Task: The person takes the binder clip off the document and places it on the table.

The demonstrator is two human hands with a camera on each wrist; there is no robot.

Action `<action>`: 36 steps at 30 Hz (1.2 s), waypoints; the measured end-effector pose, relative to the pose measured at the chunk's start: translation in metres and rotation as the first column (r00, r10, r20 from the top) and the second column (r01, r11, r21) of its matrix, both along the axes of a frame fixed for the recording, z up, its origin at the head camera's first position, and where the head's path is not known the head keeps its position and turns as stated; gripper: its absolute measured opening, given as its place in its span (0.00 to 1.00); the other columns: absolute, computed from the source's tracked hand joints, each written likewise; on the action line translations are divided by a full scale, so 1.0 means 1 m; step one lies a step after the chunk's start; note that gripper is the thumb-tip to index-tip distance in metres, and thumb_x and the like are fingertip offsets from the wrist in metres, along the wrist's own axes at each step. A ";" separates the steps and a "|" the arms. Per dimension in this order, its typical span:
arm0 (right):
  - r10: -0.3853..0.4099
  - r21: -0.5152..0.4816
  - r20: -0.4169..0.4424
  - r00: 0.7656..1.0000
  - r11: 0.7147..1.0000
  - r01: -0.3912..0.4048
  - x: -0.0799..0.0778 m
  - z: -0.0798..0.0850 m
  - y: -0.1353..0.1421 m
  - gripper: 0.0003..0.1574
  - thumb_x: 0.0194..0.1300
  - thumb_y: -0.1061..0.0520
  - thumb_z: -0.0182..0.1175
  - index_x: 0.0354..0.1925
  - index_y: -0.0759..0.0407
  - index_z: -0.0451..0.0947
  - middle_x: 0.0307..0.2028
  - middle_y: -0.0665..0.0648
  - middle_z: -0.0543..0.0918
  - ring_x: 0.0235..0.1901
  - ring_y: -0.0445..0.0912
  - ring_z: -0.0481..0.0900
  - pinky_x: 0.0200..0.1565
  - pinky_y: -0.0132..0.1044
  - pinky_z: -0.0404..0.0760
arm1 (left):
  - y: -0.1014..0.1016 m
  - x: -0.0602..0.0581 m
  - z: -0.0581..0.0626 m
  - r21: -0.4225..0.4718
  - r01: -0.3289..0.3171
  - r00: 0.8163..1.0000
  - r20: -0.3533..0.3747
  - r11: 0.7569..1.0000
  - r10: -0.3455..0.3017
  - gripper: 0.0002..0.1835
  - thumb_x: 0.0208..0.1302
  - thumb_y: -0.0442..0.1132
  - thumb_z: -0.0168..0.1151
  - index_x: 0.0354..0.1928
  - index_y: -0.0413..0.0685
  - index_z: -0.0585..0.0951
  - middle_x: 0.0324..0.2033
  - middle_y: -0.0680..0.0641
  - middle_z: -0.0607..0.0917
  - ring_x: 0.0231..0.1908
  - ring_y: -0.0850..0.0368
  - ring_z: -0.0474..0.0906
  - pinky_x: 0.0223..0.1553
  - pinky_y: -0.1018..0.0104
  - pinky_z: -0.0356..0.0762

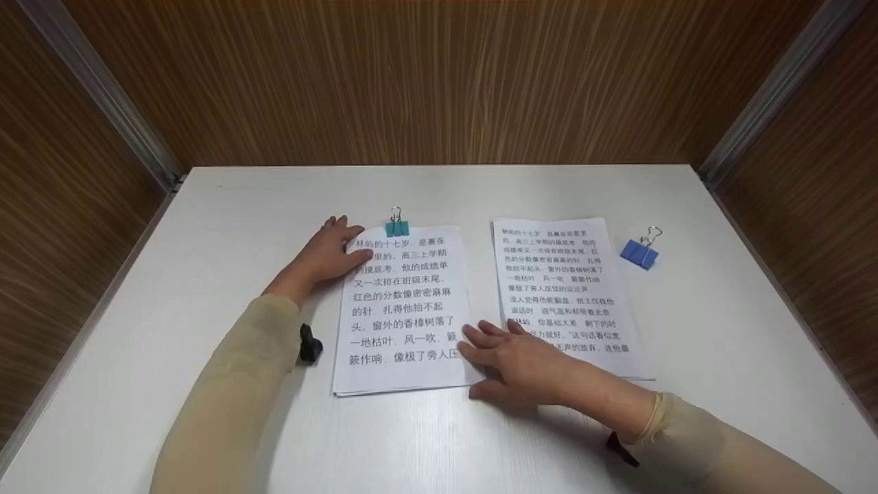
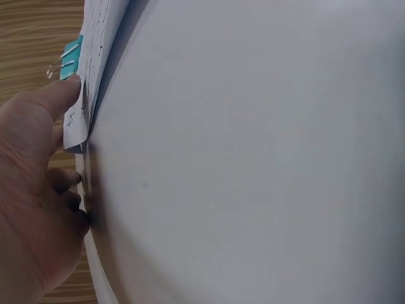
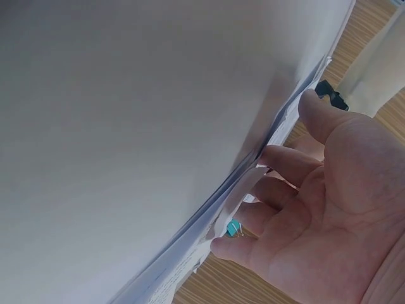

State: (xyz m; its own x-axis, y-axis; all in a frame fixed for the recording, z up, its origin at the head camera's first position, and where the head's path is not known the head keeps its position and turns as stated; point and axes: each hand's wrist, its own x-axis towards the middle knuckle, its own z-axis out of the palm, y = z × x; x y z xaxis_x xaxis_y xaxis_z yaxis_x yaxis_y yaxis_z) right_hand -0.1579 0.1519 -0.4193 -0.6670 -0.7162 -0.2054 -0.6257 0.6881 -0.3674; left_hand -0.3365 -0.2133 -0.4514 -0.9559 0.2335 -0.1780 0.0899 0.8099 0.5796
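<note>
A stack of printed sheets [image 1: 405, 309] lies on the table with a teal binder clip [image 1: 397, 228] on its top edge. My left hand [image 1: 328, 255] is at its upper left corner, thumb over the print and fingers spread past the edge. In the left wrist view that thumb [image 2: 63, 94] rests on the sheets beside the clip. Along the stack's lower right edge, the fingers of my right hand [image 1: 525, 363] touch the paper. In the right wrist view they meet the sheet edges [image 3: 231, 202], which bow a little there.
A second printed stack [image 1: 555, 274] lies to the right, its lower left part behind my right hand. Beyond its upper right corner is a blue binder clip [image 1: 639, 254]. Wood-grain panels [image 1: 439, 82] stand around the white table [image 1: 274, 195].
</note>
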 end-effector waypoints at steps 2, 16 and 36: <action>0.000 0.001 -0.001 1.000 1.000 0.000 0.000 0.000 0.000 0.46 0.75 0.36 0.62 0.78 0.59 0.67 0.80 0.62 0.62 0.79 0.63 0.58 0.76 0.69 0.53 | 0.002 -0.001 0.000 0.038 -0.017 1.000 0.007 0.999 0.016 0.37 0.75 0.56 0.61 0.80 0.48 0.69 0.85 0.39 0.49 0.84 0.40 0.34 0.81 0.40 0.37; -0.002 0.010 0.015 1.000 1.000 0.001 0.000 -0.002 0.000 0.46 0.75 0.35 0.61 0.79 0.57 0.66 0.80 0.61 0.60 0.80 0.62 0.57 0.77 0.68 0.53 | 0.006 -0.003 0.008 0.452 -0.206 0.978 0.078 0.868 0.192 0.18 0.78 0.37 0.61 0.65 0.48 0.74 0.53 0.40 0.88 0.47 0.49 0.85 0.55 0.59 0.78; 0.005 -0.012 0.009 1.000 1.000 -0.005 0.000 -0.001 0.001 0.46 0.75 0.36 0.62 0.79 0.59 0.67 0.80 0.62 0.61 0.79 0.63 0.57 0.75 0.71 0.54 | 0.010 0.008 0.009 0.550 -0.214 0.970 0.218 0.807 0.108 0.31 0.73 0.26 0.57 0.76 0.55 0.76 0.76 0.50 0.71 0.76 0.54 0.64 0.77 0.56 0.59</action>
State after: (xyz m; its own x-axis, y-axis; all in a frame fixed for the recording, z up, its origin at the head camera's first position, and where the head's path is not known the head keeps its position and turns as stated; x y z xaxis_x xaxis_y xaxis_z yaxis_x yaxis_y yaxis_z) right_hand -0.1576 0.1526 -0.4202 -0.6614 -0.7223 -0.2023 -0.6261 0.6801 -0.3814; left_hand -0.3285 -0.2034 -0.4422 -0.9562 0.1887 -0.2239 -0.1537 0.3274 0.9323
